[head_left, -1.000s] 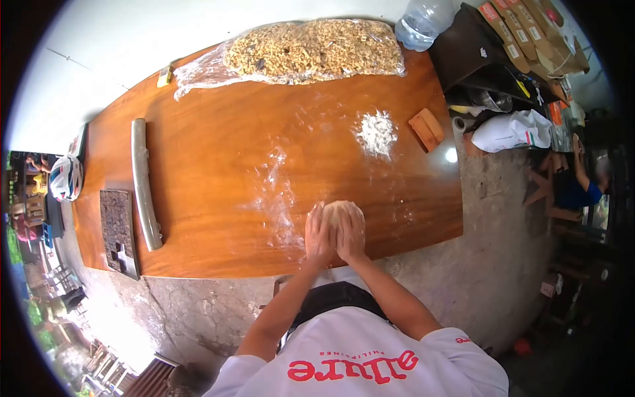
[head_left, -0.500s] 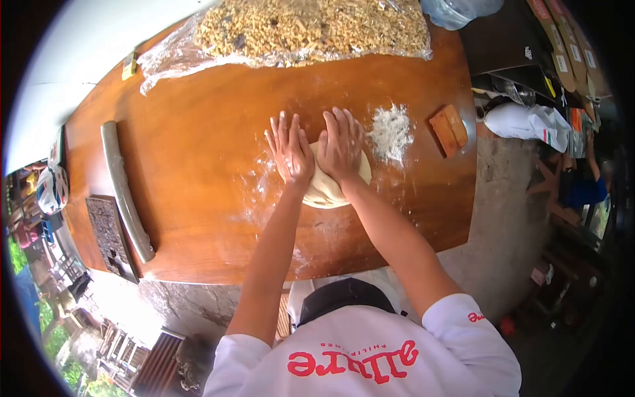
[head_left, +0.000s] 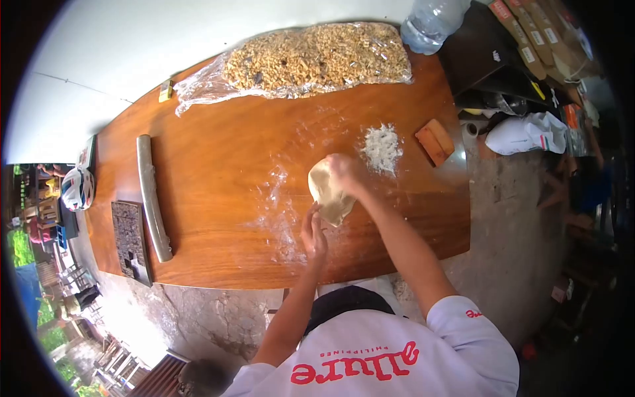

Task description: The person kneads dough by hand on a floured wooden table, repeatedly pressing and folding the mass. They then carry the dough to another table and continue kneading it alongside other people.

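Observation:
A pale, soft lump of dough [head_left: 322,182] is partly raised and tilted over the wooden table, its lower edge hanging in a loose fold. My right hand [head_left: 345,173], a little blurred, grips its upper right side with curled fingers. Lower down, my left hand [head_left: 314,237] has its fingertips at the dough's lower left edge, seeming to pinch it. Smears of white flour mark the wood around both hands. A small heap of flour [head_left: 381,151] lies just right of the dough.
Along the table's [head_left: 218,218] far edge lies a clear plastic bag of crumbly brown pieces [head_left: 317,59], beside a large plastic bottle [head_left: 433,26]. A wooden block [head_left: 434,142] sits at right. At left are a long grey roller [head_left: 153,198] and a dark board [head_left: 131,241].
Both hands were pressing flat on the dough. Now my right hand has lifted and turned it, and my left hand has drawn back to its lower edge. The view has shifted.

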Motion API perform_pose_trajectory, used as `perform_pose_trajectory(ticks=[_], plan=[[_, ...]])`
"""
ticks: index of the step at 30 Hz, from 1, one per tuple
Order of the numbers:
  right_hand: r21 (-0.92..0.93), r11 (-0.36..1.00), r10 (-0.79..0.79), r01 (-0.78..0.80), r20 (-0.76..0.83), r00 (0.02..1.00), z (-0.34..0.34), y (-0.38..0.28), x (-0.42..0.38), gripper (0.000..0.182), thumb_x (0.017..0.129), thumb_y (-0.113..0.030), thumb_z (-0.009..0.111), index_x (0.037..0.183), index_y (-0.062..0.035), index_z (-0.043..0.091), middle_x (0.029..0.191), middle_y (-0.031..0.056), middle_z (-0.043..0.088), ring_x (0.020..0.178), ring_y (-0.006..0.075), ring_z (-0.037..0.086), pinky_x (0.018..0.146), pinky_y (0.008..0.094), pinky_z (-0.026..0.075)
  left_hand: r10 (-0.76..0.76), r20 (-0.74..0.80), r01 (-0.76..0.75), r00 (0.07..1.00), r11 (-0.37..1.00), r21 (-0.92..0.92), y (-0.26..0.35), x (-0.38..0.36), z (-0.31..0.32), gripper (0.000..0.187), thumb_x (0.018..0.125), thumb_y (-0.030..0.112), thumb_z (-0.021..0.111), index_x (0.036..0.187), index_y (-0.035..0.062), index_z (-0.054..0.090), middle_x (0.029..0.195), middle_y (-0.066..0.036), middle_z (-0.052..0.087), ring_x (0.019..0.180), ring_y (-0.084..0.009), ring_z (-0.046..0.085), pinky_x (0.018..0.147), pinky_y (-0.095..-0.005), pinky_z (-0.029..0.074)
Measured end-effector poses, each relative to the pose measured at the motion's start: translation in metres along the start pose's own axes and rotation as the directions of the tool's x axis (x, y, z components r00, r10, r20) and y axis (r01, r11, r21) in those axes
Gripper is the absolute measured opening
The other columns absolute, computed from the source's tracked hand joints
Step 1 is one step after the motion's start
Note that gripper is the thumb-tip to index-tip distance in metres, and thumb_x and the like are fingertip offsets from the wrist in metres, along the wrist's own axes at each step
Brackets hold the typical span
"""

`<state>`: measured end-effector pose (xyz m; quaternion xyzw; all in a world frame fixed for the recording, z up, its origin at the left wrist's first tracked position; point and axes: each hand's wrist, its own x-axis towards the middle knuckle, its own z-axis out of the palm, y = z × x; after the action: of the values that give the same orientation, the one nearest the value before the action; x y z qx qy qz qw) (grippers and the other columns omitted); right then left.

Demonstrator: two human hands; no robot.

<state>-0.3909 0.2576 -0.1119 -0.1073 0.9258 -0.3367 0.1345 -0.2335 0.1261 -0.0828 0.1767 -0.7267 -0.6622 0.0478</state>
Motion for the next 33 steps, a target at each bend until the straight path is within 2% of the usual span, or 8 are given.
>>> perform_pose_trajectory(ticks=[2, 6, 10, 12, 13, 19, 26, 33], plan=[[0.048, 0.995, -0.081, 0.088, -0.131, 0.988, 0.012, -0.032, -0.052, 0.04, 0.098, -0.028, 0.056, 0.133, -0.0094, 0.061, 0.144, 0.0115, 0.055, 0.137, 0.0324, 0.046, 0.117, 0.0464, 0.035, -0.255, -0.051, 0.259, 0.966, 0.959, 0.113, -0.002, 0.008, -0.023, 0.048, 0.104, 0.037, 0.046, 0.128, -0.0017, 0.06, 0.127, -0.022, 0.061, 0.122, -0.0342, 0.056, 0.104, -0.0405, 0.041], [-0.117, 0.937, -0.344, 0.33, -0.129, 0.93, 0.026, -0.067, -0.137, 0.031, 0.086, -0.017, 0.066, 0.116, -0.0075, 0.067, 0.127, 0.0141, 0.062, 0.128, 0.035, 0.052, 0.113, 0.0472, 0.038, 0.262, -0.203, -0.231, 0.943, 0.96, 0.161, 0.0, 0.045, -0.022, 0.041, 0.103, 0.034, 0.049, 0.11, -0.0029, 0.064, 0.107, -0.023, 0.064, 0.098, -0.031, 0.062, 0.086, -0.0432, 0.047], [-0.16, 0.886, -0.46, 0.436, -0.174, 0.871, 0.035, -0.08, -0.2, 0.03, 0.081, -0.014, 0.068, 0.11, -0.0069, 0.065, 0.114, 0.0154, 0.063, 0.121, 0.0349, 0.055, 0.109, 0.047, 0.04, 0.245, 0.138, -0.262, 0.96, 0.957, 0.122, 0.001, 0.041, -0.025, 0.035, 0.102, 0.029, 0.05, 0.103, -0.0033, 0.065, 0.1, -0.023, 0.063, 0.093, -0.0347, 0.061, 0.083, -0.0447, 0.047], [0.272, 0.96, 0.033, 0.068, -0.35, 0.936, 0.04, -0.075, -0.22, 0.026, 0.084, -0.011, 0.065, 0.109, -0.0054, 0.064, 0.113, 0.0168, 0.063, 0.122, 0.0355, 0.054, 0.106, 0.0467, 0.041, 0.092, 0.395, -0.252, 0.914, 0.892, 0.375, 0.007, 0.024, -0.034, 0.031, 0.101, 0.026, 0.053, 0.106, -0.0021, 0.067, 0.106, -0.021, 0.066, 0.098, -0.0362, 0.062, 0.089, -0.0425, 0.048], [0.195, 0.98, 0.069, 0.028, -0.472, 0.879, 0.043, -0.073, -0.221, 0.027, 0.091, -0.015, 0.06, 0.115, -0.0036, 0.062, 0.124, 0.0204, 0.06, 0.126, 0.0398, 0.051, 0.106, 0.0489, 0.038, 0.103, 0.426, -0.279, 0.899, 0.884, 0.375, 0.003, 0.013, -0.035, 0.027, 0.098, 0.021, 0.056, 0.108, -0.0017, 0.066, 0.105, -0.022, 0.066, 0.095, -0.0392, 0.061, 0.087, -0.0461, 0.048], [0.014, 0.999, -0.032, 0.047, -0.535, 0.844, 0.074, -0.06, -0.194, 0.043, 0.099, -0.025, 0.046, 0.136, -0.0045, 0.053, 0.138, 0.0232, 0.052, 0.133, 0.0431, 0.045, 0.112, 0.0535, 0.031, 0.427, 0.365, -0.56, 0.827, 0.686, 0.465, -0.031, -0.048, -0.031, 0.038, 0.096, 0.017, 0.056, 0.131, 0.0042, 0.06, 0.139, -0.02, 0.054, 0.13, -0.0387, 0.05, 0.11, -0.0514, 0.037], [-0.24, 0.947, 0.094, -0.214, -0.43, 0.898, 0.059, -0.048, -0.113, 0.047, 0.095, -0.02, 0.049, 0.14, -0.0074, 0.052, 0.144, 0.0202, 0.047, 0.139, 0.0384, 0.038, 0.116, 0.054, 0.025, 0.321, 0.458, -0.558, 0.829, 0.533, 0.637, -0.039, 0.05, -0.007, 0.044, 0.099, 0.021, 0.05, 0.141, 0.0094, 0.054, 0.15, -0.014, 0.047, 0.144, -0.0348, 0.036, 0.12, -0.0552, 0.02], [-0.255, 0.929, 0.079, -0.268, -0.569, 0.818, 0.027, -0.027, 0.037, 0.044, 0.094, -0.017, 0.05, 0.136, -0.0088, 0.054, 0.143, 0.0181, 0.049, 0.137, 0.0369, 0.041, 0.113, 0.0536, 0.029, 0.37, 0.173, -0.381, 0.913, 0.619, 0.686, -0.022, 0.175, 0.032, 0.041, 0.102, 0.02, 0.044, 0.139, 0.0068, 0.056, 0.149, -0.015, 0.049, 0.145, -0.0357, 0.035, 0.121, -0.0525, 0.019]])
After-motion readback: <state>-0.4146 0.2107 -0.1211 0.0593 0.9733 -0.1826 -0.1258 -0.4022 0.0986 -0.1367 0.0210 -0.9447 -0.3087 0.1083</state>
